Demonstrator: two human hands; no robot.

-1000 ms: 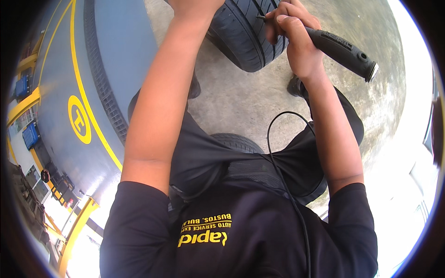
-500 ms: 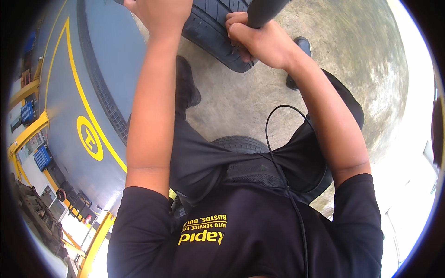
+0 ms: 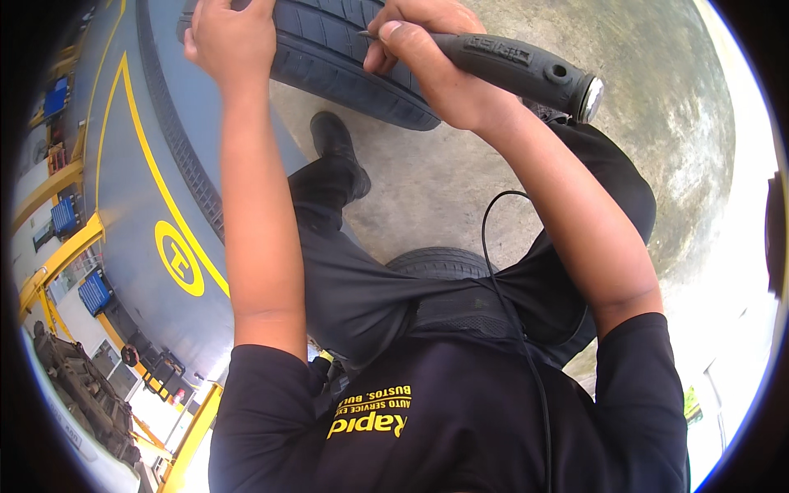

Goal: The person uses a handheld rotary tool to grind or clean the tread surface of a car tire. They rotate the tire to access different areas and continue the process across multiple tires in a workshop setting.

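Note:
A black car tire (image 3: 353, 78) with a grooved tread stands at the top middle, its upper part cut off by the frame. At its left side my left hand (image 3: 234, 41) grips it with curled fingers, partly outside the picture. My right hand (image 3: 448, 70) is closed round a hand tool (image 3: 514, 67) with a thick black handle, a hole near its end and a silver butt cap. A thin metal tip pokes out past the fingers over the tread. The rest of the tip is hidden by the hand.
I sit on another tire (image 3: 440, 261). A black cable (image 3: 485, 226) loops over my lap. To the left is a grey painted floor (image 3: 148, 230) with yellow lines and a dark grating (image 3: 177, 123); yellow posts (image 3: 62, 255) stand beyond. My shoe (image 3: 333, 140) rests on concrete.
My right hand has turned, so the tool's handle now points right instead of up. The left hand has shifted left and lower on the tire, and more of the tread shows.

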